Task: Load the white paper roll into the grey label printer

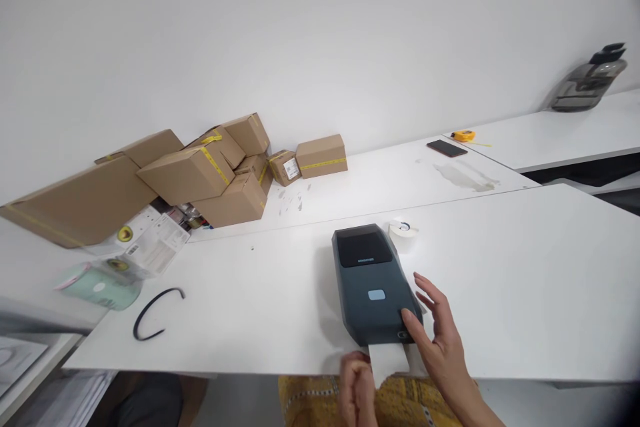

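A dark teal label printer [373, 313] stands near the front edge of the white table. A white paper label strip [387, 363] comes out of its front and hangs over the edge. My right hand [443, 343] is open at the printer's front right corner, its thumb on the casing and its fingers apart along the side. Below the printer, my left hand [357, 387] is at the strip's left edge, fingers curled and blurred; whether it grips the paper I cannot tell. A roll of white labels [403, 233] sits behind the printer's right side.
Several cardboard boxes [185, 173] are piled at the back left, beside plastic-wrapped packets [150, 243] and a mint-green pouch [107, 287]. A black curved band [145, 317] lies at the left. Farther back are a phone [447, 148], a yellow tape measure [463, 136] and a large bottle [583, 87].
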Available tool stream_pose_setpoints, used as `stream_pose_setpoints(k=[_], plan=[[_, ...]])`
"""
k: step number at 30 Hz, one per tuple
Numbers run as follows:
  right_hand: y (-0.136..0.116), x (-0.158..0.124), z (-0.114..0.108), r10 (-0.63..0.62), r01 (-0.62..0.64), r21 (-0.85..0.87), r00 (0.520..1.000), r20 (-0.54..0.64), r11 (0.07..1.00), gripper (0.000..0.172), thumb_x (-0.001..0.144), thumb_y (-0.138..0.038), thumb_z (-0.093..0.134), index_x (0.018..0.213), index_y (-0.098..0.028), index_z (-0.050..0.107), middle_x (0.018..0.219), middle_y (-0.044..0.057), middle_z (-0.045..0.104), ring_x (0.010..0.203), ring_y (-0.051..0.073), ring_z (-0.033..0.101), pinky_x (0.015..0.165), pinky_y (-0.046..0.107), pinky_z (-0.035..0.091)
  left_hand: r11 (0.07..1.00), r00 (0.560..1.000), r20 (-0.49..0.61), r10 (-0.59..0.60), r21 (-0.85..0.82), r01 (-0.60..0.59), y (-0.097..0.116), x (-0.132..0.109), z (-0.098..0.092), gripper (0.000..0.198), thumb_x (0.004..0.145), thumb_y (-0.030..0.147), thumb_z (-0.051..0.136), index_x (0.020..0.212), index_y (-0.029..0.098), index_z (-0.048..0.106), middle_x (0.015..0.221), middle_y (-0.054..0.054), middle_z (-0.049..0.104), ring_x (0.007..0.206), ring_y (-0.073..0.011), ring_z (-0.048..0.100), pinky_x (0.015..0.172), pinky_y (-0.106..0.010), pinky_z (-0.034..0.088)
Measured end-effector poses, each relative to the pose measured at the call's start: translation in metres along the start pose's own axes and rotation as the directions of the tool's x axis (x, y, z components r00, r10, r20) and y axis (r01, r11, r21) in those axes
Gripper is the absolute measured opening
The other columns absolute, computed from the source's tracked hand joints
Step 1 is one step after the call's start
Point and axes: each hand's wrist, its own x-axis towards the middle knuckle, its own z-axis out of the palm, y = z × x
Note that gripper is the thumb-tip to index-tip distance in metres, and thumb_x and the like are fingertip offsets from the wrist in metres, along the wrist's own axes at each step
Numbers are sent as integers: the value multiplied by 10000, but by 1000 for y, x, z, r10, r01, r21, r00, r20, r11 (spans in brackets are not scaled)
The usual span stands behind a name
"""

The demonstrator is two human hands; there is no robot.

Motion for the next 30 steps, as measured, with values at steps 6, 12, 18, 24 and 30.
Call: stream_pose_setpoints(k=[6, 12, 18, 24, 30], plan=[[2, -5, 6, 230, -227, 151, 973, -1, 962, 629, 884, -512, 652, 1439, -280, 465, 1481, 139, 501, 1332, 330, 508, 932, 444, 546, 990, 998, -38, -42, -134, 36, 43, 44, 4, 684, 910, 624, 543, 1458, 225, 446, 1558, -128, 438, 1451, -267, 402, 1088, -315, 437], [6, -6, 6, 248, -245, 167, 969, 3, 955, 613, 881, -482, 666, 1433, -296, 476, 1460, 133, 528, 1290, 325, 549, 857, 424, 582, 969, 966, 231, -114, -190, 160, 48, 67, 14, 829, 876, 596, 638, 1541, 213, 324, 1585, -151, 414, 1408, -285, 472, 1083, -337, 472], [18, -11, 12, 247, -242, 147, 969, -18, 959, 588, 905, -511, 611, 1430, -285, 474, 1492, 125, 506, 1362, 339, 479, 1044, 503, 468, 968, 976, 182, -117, -198, 153, 49, 66, 20, 822, 815, 610, 672, 1479, 193, 426, 1500, -168, 516, 1294, -313, 575, 971, -339, 540], [20, -13, 18, 174, -169, 125, 984, -29, 978, 550, 948, -491, 533, 1445, -268, 454, 1486, 121, 496, 1313, 329, 505, 1007, 461, 468, 993, 994, 100, -31, -113, 42, 43, 68, 25, 766, 834, 591, 630, 1442, 151, 476, 1456, -180, 555, 1293, -318, 568, 992, -356, 521], [7, -8, 17, -39, 36, -33, 995, -88, 999, 517, 956, -401, 539, 1457, -328, 433, 1516, 99, 437, 1378, 347, 411, 1093, 545, 357, 997, 972, 233, -7, -70, 24, 42, 68, 8, 713, 926, 540, 555, 1496, 142, 396, 1526, -195, 481, 1331, -300, 544, 1022, -345, 506]])
